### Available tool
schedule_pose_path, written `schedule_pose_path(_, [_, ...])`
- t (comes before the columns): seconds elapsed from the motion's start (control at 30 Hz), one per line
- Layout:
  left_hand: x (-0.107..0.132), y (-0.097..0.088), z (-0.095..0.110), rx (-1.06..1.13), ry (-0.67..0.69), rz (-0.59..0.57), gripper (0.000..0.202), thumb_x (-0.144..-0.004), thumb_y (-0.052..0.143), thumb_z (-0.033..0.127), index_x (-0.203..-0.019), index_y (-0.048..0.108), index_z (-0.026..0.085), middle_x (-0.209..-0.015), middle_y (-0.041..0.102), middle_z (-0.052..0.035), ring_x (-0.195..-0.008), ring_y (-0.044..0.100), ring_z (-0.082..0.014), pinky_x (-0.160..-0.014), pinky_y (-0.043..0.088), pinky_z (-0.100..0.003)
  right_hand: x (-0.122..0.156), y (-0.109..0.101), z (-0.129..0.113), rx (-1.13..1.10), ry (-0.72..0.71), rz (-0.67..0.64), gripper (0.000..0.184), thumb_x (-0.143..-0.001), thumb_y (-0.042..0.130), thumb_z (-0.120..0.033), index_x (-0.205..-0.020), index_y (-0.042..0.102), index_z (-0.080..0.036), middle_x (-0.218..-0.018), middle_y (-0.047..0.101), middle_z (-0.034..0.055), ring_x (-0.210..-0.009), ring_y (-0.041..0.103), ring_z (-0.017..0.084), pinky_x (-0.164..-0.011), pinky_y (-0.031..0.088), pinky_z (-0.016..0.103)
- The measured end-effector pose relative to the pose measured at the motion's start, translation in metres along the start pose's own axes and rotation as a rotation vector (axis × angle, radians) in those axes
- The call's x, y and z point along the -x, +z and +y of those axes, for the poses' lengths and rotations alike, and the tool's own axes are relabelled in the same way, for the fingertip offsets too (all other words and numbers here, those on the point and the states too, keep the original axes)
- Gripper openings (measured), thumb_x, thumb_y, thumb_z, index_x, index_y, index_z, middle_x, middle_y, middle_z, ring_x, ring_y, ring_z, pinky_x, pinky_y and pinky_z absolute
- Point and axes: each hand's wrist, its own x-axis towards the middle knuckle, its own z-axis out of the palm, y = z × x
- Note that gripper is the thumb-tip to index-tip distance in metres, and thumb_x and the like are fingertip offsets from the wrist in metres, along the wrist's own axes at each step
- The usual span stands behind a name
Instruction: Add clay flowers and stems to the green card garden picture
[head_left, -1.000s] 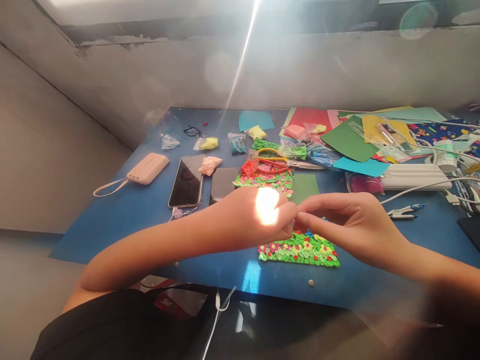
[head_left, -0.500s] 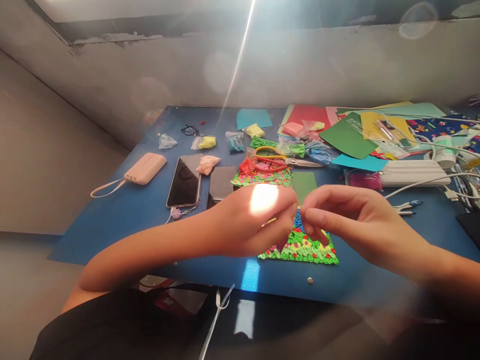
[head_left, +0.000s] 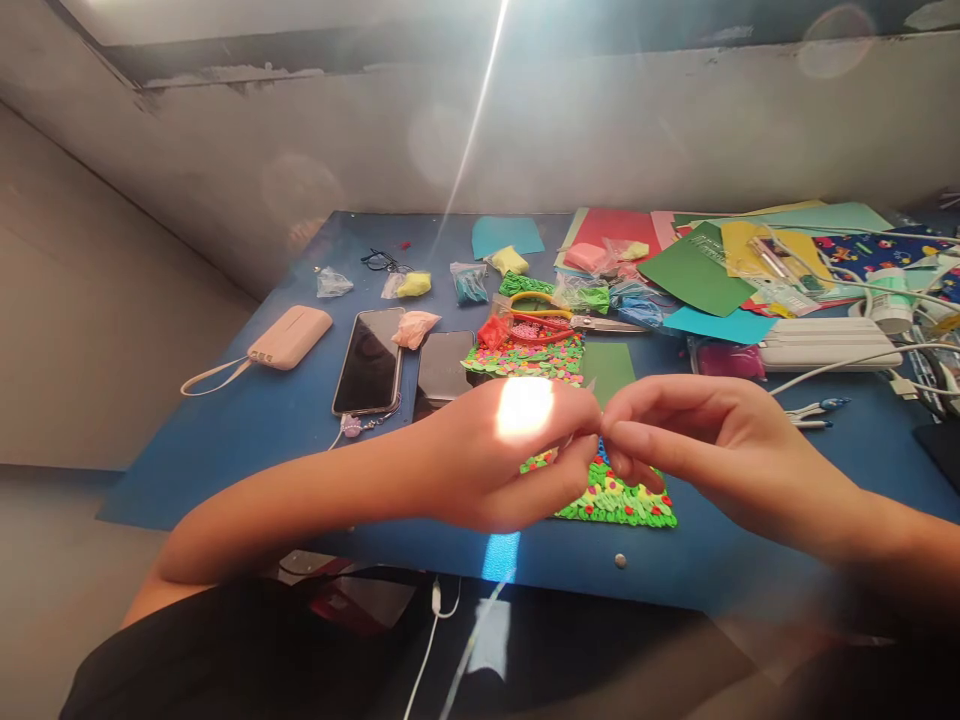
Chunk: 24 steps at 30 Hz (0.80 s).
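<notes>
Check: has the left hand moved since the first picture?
Yes: the left hand has shifted lower in view against the flowery panel, now covering its lower-left corner.

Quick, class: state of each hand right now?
Left hand: curled closed; anything held cannot be told.
Right hand: pinched closed; anything held cannot be told.

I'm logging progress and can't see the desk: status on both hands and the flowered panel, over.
Left hand, right hand: fingertips close together, any held piece too small to tell. Flowered panel: on desk, partly hidden by hands.
</notes>
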Motion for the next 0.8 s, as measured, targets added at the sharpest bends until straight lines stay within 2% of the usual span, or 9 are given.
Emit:
schedule_pose_path(0.27, [0.000, -0.001, -0.001, 0.004, -0.012, -0.016, 0.019, -0.089, 0.041, 0.012, -0.072, 0.048, 0.017, -0.063, 0.049, 0.0030, -0.056, 0.041, -0.0082, -0.051, 0.037, -0.020, 0.000, -0.001, 0.001, 0.054, -0.011, 0.019, 0.016, -0.069, 0.083, -0.032, -0.073, 0.072, -0.020, -0.058, 0.062, -0.0025, -0.050, 0.052, 0.007, -0.046, 0.044, 0.018])
schedule_pose_path(0.43, [0.001, 0.001, -0.001, -0.002, 0.005, 0.017, 0.018, -0.089, 0.042, 0.009, -0.075, 0.050, 0.017, -0.063, 0.049, 0.0036, -0.056, 0.041, -0.0082, -0.052, 0.037, -0.021, -0.003, -0.004, 0.001, 0.095, -0.030, -0.010, 0.017, -0.072, 0.080, -0.035, -0.075, 0.073, -0.020, -0.061, 0.065, -0.0005, -0.053, 0.055, 0.008, -0.048, 0.047, 0.018])
schedule_pose_path(0.67, [0.000, 0.003, -0.006, -0.073, 0.033, 0.088, 0.020, -0.090, 0.043, 0.009, -0.074, 0.051, 0.018, -0.062, 0.052, 0.0028, -0.055, 0.041, -0.0088, -0.052, 0.038, -0.021, -0.006, -0.006, 0.003, 0.014, -0.027, -0.034, 0.013, -0.071, 0.081, -0.028, -0.075, 0.072, -0.019, -0.063, 0.067, -0.0012, -0.055, 0.058, 0.007, -0.049, 0.048, 0.015])
schedule_pose_path(0.73, [0.001, 0.004, -0.010, -0.132, 0.062, 0.135, 0.020, -0.091, 0.043, 0.011, -0.074, 0.051, 0.017, -0.062, 0.054, 0.0016, -0.054, 0.044, -0.0094, -0.053, 0.038, -0.022, -0.007, -0.007, 0.006, -0.037, 0.001, -0.057, 0.016, -0.075, 0.078, -0.032, -0.077, 0.070, -0.018, -0.062, 0.066, -0.0015, -0.052, 0.058, 0.007, -0.046, 0.046, 0.015])
schedule_pose_path(0.8, [0.001, 0.008, -0.014, -0.232, 0.131, 0.212, 0.020, -0.091, 0.040, 0.010, -0.077, 0.054, 0.017, -0.062, 0.055, 0.0006, -0.054, 0.046, -0.0104, -0.053, 0.039, -0.022, -0.009, -0.010, 0.009, -0.087, 0.059, -0.102, 0.027, -0.080, 0.072, -0.043, -0.077, 0.066, -0.016, -0.059, 0.065, -0.0004, -0.047, 0.058, 0.008, -0.040, 0.044, 0.016])
